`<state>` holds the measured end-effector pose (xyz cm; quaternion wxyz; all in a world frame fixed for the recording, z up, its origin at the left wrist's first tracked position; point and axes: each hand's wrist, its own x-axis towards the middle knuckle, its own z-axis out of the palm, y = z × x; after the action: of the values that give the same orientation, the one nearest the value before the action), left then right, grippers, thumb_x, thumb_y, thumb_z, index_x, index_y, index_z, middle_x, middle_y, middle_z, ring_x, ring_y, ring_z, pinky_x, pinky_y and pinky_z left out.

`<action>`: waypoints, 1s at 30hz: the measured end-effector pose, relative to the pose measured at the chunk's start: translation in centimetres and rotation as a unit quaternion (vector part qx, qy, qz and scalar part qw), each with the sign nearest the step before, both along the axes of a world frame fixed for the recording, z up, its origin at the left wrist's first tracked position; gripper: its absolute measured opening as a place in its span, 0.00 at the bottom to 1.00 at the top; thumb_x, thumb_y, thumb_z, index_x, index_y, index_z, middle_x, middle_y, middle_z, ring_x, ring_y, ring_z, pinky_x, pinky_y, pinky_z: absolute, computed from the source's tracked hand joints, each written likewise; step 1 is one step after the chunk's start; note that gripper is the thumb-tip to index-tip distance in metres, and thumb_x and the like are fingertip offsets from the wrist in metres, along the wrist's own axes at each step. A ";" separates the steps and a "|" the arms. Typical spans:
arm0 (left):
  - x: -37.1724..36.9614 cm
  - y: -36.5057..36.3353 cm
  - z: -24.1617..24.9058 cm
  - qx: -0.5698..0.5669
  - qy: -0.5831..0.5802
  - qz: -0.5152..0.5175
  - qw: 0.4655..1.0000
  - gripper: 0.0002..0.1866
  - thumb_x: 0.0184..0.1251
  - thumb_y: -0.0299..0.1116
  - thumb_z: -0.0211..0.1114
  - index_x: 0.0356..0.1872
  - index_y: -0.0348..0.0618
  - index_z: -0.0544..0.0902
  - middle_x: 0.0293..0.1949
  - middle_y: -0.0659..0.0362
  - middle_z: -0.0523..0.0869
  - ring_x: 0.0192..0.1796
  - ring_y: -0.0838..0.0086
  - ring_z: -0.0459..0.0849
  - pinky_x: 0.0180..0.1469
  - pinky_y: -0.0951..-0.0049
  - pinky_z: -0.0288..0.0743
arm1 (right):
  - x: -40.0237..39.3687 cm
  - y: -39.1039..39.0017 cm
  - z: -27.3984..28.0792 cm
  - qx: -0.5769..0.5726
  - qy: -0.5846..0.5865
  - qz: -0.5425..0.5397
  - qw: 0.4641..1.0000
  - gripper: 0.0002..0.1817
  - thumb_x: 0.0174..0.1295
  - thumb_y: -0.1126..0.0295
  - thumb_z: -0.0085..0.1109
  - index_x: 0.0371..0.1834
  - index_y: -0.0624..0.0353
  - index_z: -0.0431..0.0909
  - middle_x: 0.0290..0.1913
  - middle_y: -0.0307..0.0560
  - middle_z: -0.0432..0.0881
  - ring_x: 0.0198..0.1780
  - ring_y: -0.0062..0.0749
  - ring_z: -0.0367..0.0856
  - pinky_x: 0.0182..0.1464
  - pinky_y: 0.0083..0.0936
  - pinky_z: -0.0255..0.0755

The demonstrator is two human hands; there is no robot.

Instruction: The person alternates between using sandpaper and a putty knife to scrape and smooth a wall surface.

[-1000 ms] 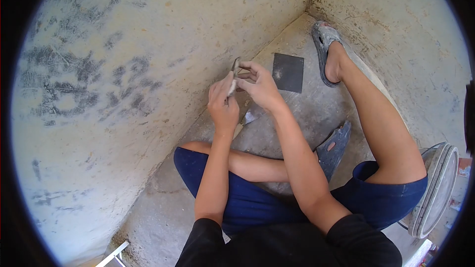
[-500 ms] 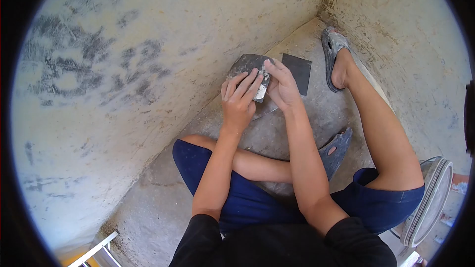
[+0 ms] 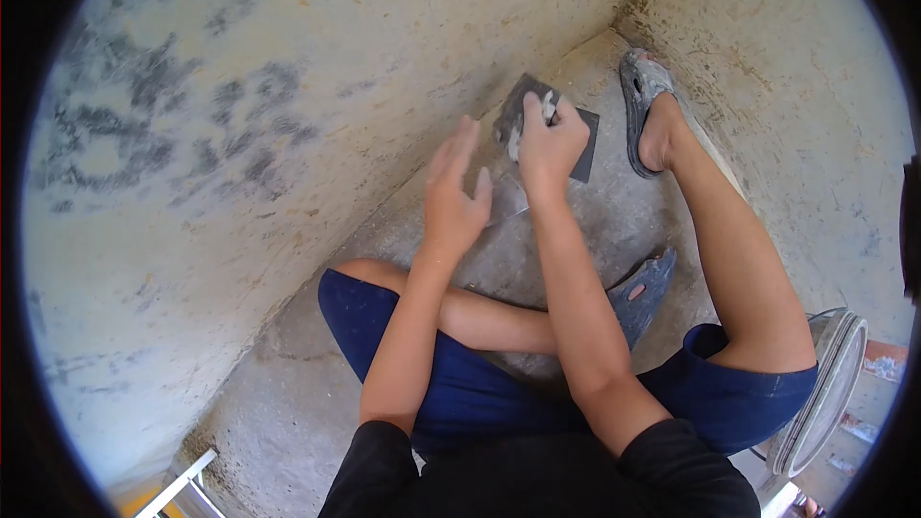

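Observation:
My right hand [image 3: 554,155] grips a dark sheet of sandpaper [image 3: 516,107], with whitish, dusty pieces showing by the fingers. Whether a block sits behind the sheet is hidden. To its left, my left hand [image 3: 455,194] is open and holds nothing, its thumb apart from the slightly blurred fingers. Just beyond my right hand, a second dark square sheet [image 3: 586,155] lies flat on the floor. A thin pale flat piece [image 3: 509,203] rests on the floor between my forearms.
A wall with dark scuffed patches [image 3: 240,125] rises at the left and meets another wall in the corner. My legs fold over the concrete floor [image 3: 288,374], in grey clogs [image 3: 638,101]. A lidded bucket [image 3: 825,393] stands at right; white metal rails [image 3: 177,484] show lower left.
My left hand has come off the sandpaper and moved slightly left, opening. My right hand now grips the sandpaper alone, with the sheet tilted and shifted right.

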<state>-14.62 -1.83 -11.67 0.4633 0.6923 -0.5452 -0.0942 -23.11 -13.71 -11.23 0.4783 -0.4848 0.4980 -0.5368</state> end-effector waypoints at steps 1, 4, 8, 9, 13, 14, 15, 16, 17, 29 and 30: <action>0.2 -0.1 -0.5 0.004 0.003 -0.006 1.000 0.34 0.63 0.16 0.63 0.74 0.43 0.75 0.74 0.50 0.76 0.75 0.55 0.75 0.77 0.57 0.64 | 0.3 -0.3 0.6 -0.061 0.136 -0.082 0.985 0.07 0.67 0.73 0.66 0.43 0.64 0.85 0.38 0.57 0.89 0.36 0.44 0.88 0.41 0.36 0.78; 1.3 -0.6 -1.6 -0.015 0.373 -0.009 0.928 0.33 0.68 0.18 0.61 0.76 0.32 0.69 0.77 0.44 0.71 0.79 0.57 0.70 0.77 0.60 0.65 | 2.8 -2.5 1.7 -0.137 0.147 -0.199 0.959 0.07 0.66 0.71 0.64 0.43 0.63 0.84 0.38 0.63 0.87 0.40 0.57 0.87 0.43 0.43 0.78; 2.5 -1.4 -0.7 -0.038 0.595 -0.012 0.803 0.34 0.70 0.21 0.61 0.76 0.22 0.62 0.79 0.39 0.66 0.81 0.58 0.66 0.77 0.63 0.65 | 5.0 -4.2 2.1 -0.179 0.151 -0.179 0.955 0.07 0.66 0.72 0.64 0.42 0.64 0.84 0.39 0.61 0.88 0.42 0.58 0.87 0.44 0.46 0.77; 2.7 -1.7 -0.8 -0.046 0.619 -0.018 0.784 0.34 0.71 0.22 0.60 0.77 0.22 0.62 0.78 0.39 0.66 0.81 0.58 0.65 0.78 0.63 0.63 | 5.4 -4.4 2.0 -0.198 0.132 -0.177 0.955 0.07 0.66 0.72 0.65 0.43 0.64 0.84 0.40 0.61 0.88 0.43 0.58 0.87 0.45 0.45 0.78; 2.9 -2.4 -0.9 -0.069 0.693 -0.032 0.717 0.34 0.73 0.26 0.59 0.77 0.23 0.61 0.77 0.40 0.67 0.82 0.58 0.63 0.81 0.62 0.59 | 6.0 -4.3 1.4 -0.195 0.097 -0.153 0.964 0.11 0.66 0.73 0.66 0.49 0.65 0.85 0.45 0.59 0.89 0.44 0.54 0.88 0.47 0.43 0.79; 3.0 -2.6 -1.0 -0.069 0.694 -0.032 0.716 0.34 0.73 0.26 0.59 0.77 0.23 0.61 0.77 0.40 0.67 0.82 0.58 0.63 0.81 0.62 0.59 | 6.2 -4.4 1.1 -0.195 0.098 -0.153 0.964 0.11 0.66 0.73 0.66 0.49 0.65 0.85 0.45 0.59 0.89 0.44 0.54 0.88 0.47 0.43 0.79; 3.1 -2.7 -1.1 -0.072 0.711 -0.040 0.698 0.35 0.73 0.27 0.59 0.77 0.24 0.61 0.78 0.41 0.67 0.82 0.58 0.63 0.81 0.62 0.58 | 6.2 -4.4 0.9 -0.218 0.092 -0.155 0.959 0.12 0.66 0.74 0.66 0.50 0.65 0.85 0.46 0.58 0.89 0.45 0.52 0.88 0.48 0.40 0.80; 3.3 -2.8 -1.1 -0.075 0.727 -0.048 0.681 0.35 0.72 0.28 0.59 0.77 0.24 0.61 0.78 0.41 0.67 0.82 0.59 0.62 0.81 0.62 0.58 | 6.4 -4.3 0.7 -0.240 0.086 -0.157 0.954 0.12 0.66 0.75 0.66 0.52 0.65 0.85 0.47 0.57 0.88 0.45 0.49 0.88 0.48 0.38 0.80; 3.5 -2.9 -1.1 -0.076 0.728 -0.046 0.680 0.35 0.72 0.28 0.59 0.77 0.24 0.61 0.78 0.41 0.67 0.82 0.59 0.62 0.81 0.62 0.58 | 6.6 -4.1 0.9 -0.240 0.087 -0.155 0.954 0.12 0.66 0.75 0.66 0.52 0.65 0.85 0.47 0.57 0.88 0.45 0.49 0.88 0.48 0.38 0.80; 3.7 -2.3 -0.5 -0.074 0.748 -0.061 0.657 0.37 0.70 0.29 0.60 0.79 0.26 0.60 0.80 0.44 0.64 0.81 0.61 0.64 0.78 0.67 0.59 | 7.2 -4.7 -0.5 -0.309 0.101 -0.174 0.929 0.15 0.56 0.82 0.66 0.48 0.63 0.85 0.48 0.54 0.88 0.46 0.46 0.88 0.49 0.34 0.81; 3.7 -2.3 -0.5 -0.076 0.747 -0.063 0.657 0.38 0.70 0.29 0.60 0.79 0.26 0.60 0.81 0.45 0.64 0.81 0.61 0.64 0.77 0.68 0.61 | 7.3 -4.6 -0.6 -0.348 0.132 -0.172 0.912 0.16 0.55 0.83 0.66 0.49 0.63 0.86 0.49 0.53 0.88 0.48 0.47 0.87 0.51 0.35 0.81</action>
<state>-10.92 -4.09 -12.15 0.7585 0.3147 -0.0628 -0.5672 -15.78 -18.28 -11.79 0.1093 -0.5936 0.4143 -0.6812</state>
